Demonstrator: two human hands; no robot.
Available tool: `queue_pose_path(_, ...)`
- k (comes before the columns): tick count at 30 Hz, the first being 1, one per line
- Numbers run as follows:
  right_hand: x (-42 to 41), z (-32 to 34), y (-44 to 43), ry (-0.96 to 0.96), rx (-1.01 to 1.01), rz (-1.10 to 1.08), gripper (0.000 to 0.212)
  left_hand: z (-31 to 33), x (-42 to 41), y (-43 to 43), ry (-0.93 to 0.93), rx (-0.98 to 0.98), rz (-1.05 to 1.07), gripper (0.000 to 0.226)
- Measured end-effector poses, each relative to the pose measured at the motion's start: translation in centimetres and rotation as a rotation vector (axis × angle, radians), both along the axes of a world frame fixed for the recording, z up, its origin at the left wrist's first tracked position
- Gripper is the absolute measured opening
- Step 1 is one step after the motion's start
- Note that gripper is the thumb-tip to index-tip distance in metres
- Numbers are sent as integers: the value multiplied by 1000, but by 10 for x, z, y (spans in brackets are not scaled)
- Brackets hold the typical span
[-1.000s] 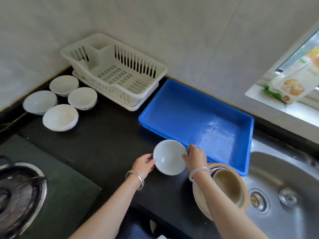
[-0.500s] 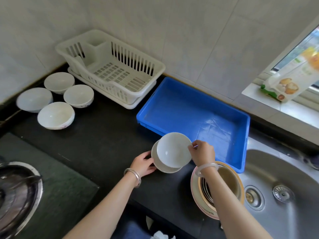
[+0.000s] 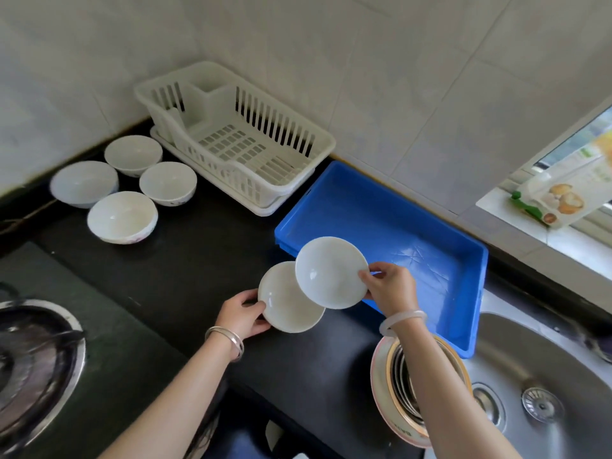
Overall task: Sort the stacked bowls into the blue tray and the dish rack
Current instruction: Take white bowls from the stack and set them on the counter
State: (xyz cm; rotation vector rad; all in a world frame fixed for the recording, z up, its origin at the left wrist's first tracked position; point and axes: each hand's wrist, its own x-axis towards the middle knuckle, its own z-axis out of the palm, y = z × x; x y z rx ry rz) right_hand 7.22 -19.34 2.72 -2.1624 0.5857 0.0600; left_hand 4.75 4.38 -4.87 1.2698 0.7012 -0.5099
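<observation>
My right hand (image 3: 390, 286) pinches the rim of a small white bowl (image 3: 331, 271), lifted and tilted above the near left corner of the blue tray (image 3: 381, 210). My left hand (image 3: 243, 313) holds the rim of a second white bowl (image 3: 286, 301) just below and left of it, over the black counter. The two bowls overlap in view. The white dish rack (image 3: 238, 134) stands behind, against the tiled wall, with nothing in it. The blue tray holds nothing either.
Several white bowls (image 3: 122, 217) sit upright on the counter left of the rack. A stack of larger bowls (image 3: 410, 385) sits under my right forearm beside the steel sink (image 3: 543, 376). A gas burner (image 3: 33, 359) lies at the lower left.
The bowls were nested between my hands. My right hand has lifted the top bowl up and right toward the tray, while my left hand keeps the lower one.
</observation>
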Motion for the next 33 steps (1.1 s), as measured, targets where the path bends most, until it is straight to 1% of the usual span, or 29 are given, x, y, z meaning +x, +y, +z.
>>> queue_pose_path(2,12,2,15,-7,21,29,19,8,4,21,-11,-20,92,35)
queue_pose_path(7,43,-4,60,-6,62,88,19,19,9,76,-21,-32,307,39)
queue_pose_path(10,62,-15,88,41,81,117,17,18,9,105,-11,-61,431,38)
queue_pose_path(16,98,-45,135,178,172,123,8,9,8,149,19,-28,609,38)
queue_pose_path(21,121,-64,172,236,223,96,14,4,15,166,17,-3,677,38)
queue_pose_path(27,137,-80,194,262,273,49,18,-2,21,164,30,-32,726,38)
queue_pose_path(33,137,-95,198,260,350,-27,13,-5,25,159,35,-80,762,38)
